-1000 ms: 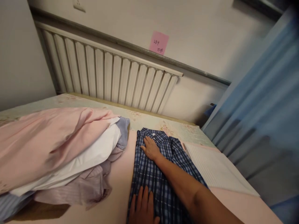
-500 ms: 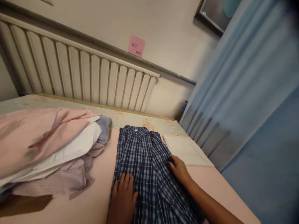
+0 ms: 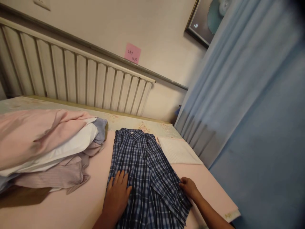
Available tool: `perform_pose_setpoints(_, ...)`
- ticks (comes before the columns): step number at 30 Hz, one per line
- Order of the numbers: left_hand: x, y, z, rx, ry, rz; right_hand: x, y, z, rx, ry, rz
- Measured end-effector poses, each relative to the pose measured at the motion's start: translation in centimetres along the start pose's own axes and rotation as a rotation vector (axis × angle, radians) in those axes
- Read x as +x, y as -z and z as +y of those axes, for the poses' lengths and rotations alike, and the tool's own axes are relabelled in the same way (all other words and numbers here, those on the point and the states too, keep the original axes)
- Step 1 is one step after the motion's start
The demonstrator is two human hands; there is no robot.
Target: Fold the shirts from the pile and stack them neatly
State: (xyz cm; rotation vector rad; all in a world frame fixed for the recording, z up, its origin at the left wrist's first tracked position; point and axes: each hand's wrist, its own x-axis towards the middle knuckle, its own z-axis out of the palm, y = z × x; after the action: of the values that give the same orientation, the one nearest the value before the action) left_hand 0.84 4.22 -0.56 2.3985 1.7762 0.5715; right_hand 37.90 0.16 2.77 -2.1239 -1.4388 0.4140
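Note:
A dark blue plaid shirt (image 3: 140, 165) lies face up on a pink sheet, its collar toward the wall and its lower end running out of view. My left hand (image 3: 118, 190) rests flat on the shirt's left side, fingers spread. At the right edge of the shirt, near the end of the sleeve folded down that side, my right hand (image 3: 189, 188) has its fingers closed in a pinch on the cloth.
A heap of pink, white and grey-mauve clothes (image 3: 47, 136) is piled on the left. A folded white cloth (image 3: 178, 151) lies right of the collar. Behind are a radiator (image 3: 81, 82) and a pink note (image 3: 132, 53); a blue curtain (image 3: 238, 111) hangs at right.
My right hand has slid down the shirt's right edge toward me, and the sleeve there now lies straighter. The left hand stays on the shirt. The view has shifted slightly.

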Motion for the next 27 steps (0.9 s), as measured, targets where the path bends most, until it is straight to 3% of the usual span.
perform_pose_setpoints(4,0.1,-0.1,-0.1,-0.015,0.013,-0.01,1.0,3.4,-2.7,0.134,0.068,0.149)
perform_pose_setpoints(9,0.1,0.0,-0.1,-0.038,0.022,-0.013,4.5,9.2,-9.2,0.242,0.214,0.332)
perform_pose_setpoints(15,0.3,0.3,0.0,-0.077,0.047,0.004,10.2,14.4,-17.8,0.352,0.331,0.363)
perform_pose_setpoints(20,0.3,0.6,0.2,-0.144,-0.004,0.137,12.1,16.2,-23.3,0.455,0.385,0.302)
perform_pose_setpoints(24,0.4,0.6,0.2,-0.297,-0.087,0.288,12.1,16.2,-26.8,0.505,0.42,0.238)
perform_pose_setpoints(27,0.5,1.0,0.2,-0.437,-0.076,0.321,12.2,16.0,-29.2,0.532,0.458,0.196)
